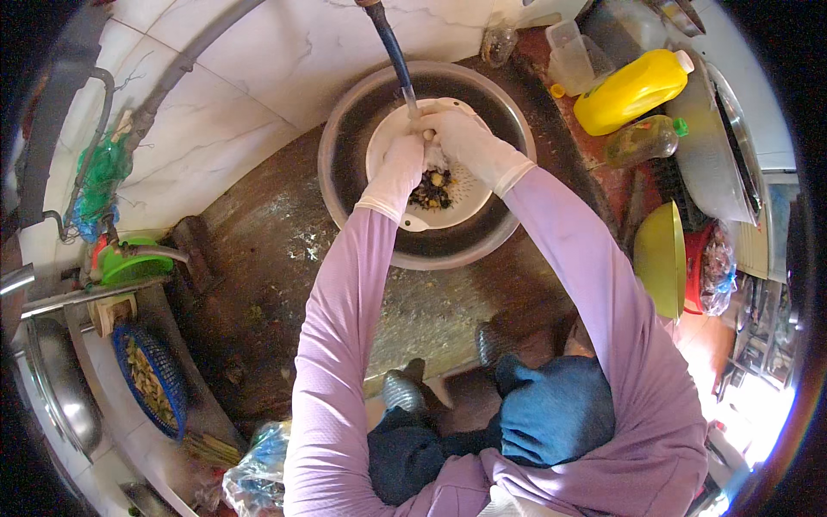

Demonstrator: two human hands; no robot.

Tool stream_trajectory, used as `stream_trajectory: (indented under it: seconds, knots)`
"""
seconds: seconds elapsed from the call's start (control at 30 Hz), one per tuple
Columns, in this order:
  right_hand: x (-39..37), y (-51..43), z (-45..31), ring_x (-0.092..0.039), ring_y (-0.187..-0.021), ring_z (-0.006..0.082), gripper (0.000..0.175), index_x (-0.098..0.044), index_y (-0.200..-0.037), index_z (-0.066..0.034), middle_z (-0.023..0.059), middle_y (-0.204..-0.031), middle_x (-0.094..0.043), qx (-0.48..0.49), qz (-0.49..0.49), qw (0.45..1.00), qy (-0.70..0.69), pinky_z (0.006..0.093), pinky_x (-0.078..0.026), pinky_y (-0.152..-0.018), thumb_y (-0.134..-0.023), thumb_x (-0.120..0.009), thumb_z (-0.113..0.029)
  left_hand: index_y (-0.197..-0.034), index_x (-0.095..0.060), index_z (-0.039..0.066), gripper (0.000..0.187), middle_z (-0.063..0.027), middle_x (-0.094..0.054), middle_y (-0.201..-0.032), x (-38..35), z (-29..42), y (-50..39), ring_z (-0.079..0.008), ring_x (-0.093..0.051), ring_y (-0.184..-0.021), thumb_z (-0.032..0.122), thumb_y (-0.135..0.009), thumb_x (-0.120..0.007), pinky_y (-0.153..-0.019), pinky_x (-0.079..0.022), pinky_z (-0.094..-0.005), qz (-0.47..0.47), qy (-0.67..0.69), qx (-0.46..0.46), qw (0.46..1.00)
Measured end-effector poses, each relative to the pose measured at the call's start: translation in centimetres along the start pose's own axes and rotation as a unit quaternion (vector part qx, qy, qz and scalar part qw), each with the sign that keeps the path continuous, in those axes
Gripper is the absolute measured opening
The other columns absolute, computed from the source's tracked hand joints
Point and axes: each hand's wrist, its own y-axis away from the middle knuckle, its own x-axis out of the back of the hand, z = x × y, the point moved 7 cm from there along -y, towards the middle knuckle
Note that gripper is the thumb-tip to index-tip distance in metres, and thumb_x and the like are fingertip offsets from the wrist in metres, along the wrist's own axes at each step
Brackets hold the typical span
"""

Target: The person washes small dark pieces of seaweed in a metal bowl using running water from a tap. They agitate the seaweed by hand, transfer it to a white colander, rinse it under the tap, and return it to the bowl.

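Note:
Both my hands are in white gloves, close together over a white colander (475, 210) that sits in a wide metal basin (329, 187). A dark hose (391, 45) with a clear end comes down from above to my fingers, and water falls below them. My left hand (404, 158) is beside the hose's end; its finger shape is partly hidden. My right hand (455, 136) is bent around a small pale round piece (428, 135). Dark and yellowish food pieces (434, 189) lie in the colander under my hands.
At the right are a yellow plastic bottle (627, 94), a clear bottle with a green cap (643, 141) and a yellow-green bowl (659, 258). A blue basket (174, 394) of food pieces stands at the left, with a plastic bag (258, 468) near it. Tiled wall rises behind the basin.

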Motion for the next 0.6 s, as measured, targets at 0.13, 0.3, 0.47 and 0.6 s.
stream_trajectory:
  seconds: [0.13, 0.3, 0.47, 0.6]
  knots:
    - [-2.4, -0.4, -2.9, -0.058, -0.078, 0.0106, 0.021, -0.069, -0.11, -0.006, 0.0048, -0.089, -0.067, -0.001, 0.043, 0.97, 0.239, 0.0252, -0.049, -0.067, -0.099, -0.06, -0.021, -0.108, -0.065, 0.011, 0.02, -0.0073, -0.065, -0.09, 1.7, 0.7, 1.8, -0.0172, -0.063, -0.072, 0.025, -0.102, -0.052, -0.062, -0.051, -0.0309, 0.026, -0.183, 0.051, 0.981]
    - [-1.8, 1.6, -1.4, -0.062, -0.083, 0.0124, 0.027, -0.067, -0.111, -0.0034, 0.0067, -0.097, -0.067, 0.011, -0.035, 0.999, 0.028, 0.028, -0.053, -0.075, -0.101, -0.057, -0.027, -0.116, -0.066, 0.01, 0.036, -0.0181, -0.062, -0.121, 5.8, 3.9, 8.2, -0.0357, -0.06, -0.113, 0.033, -0.088, -0.07, -0.096, -0.049, -0.0447, 0.249, -0.639, -0.276, 0.674]
    - [-1.8, -0.7, 1.6, -0.063, -0.081, 0.0131, 0.026, -0.066, -0.111, -0.0033, 0.0042, -0.095, -0.067, -0.071, -0.114, 0.99, 0.036, 0.03, -0.054, -0.078, -0.1, -0.058, -0.026, -0.137, -0.049, 0.003, 0.067, -0.023, -0.052, -0.136, 17.9, -2.5, 10.8, -0.0398, -0.051, -0.126, 0.012, -0.077, -0.077, -0.104, -0.045, -0.0454, 0.4, -0.432, -0.107, 0.802]
    - [-0.2, -2.7, 3.2, -0.065, -0.083, 0.013, 0.026, -0.067, -0.112, -0.0054, 0.0015, -0.096, -0.068, -0.092, -0.131, 0.987, 0.031, 0.0305, -0.054, -0.079, -0.096, -0.064, -0.025, -0.128, -0.047, 0.002, 0.057, -0.0175, -0.06, -0.115, 16.3, -7.1, 9.4, -0.0311, -0.062, -0.099, 0.003, -0.077, -0.071, -0.088, -0.051, -0.0401, 0.272, -0.29, 0.02, 0.917]
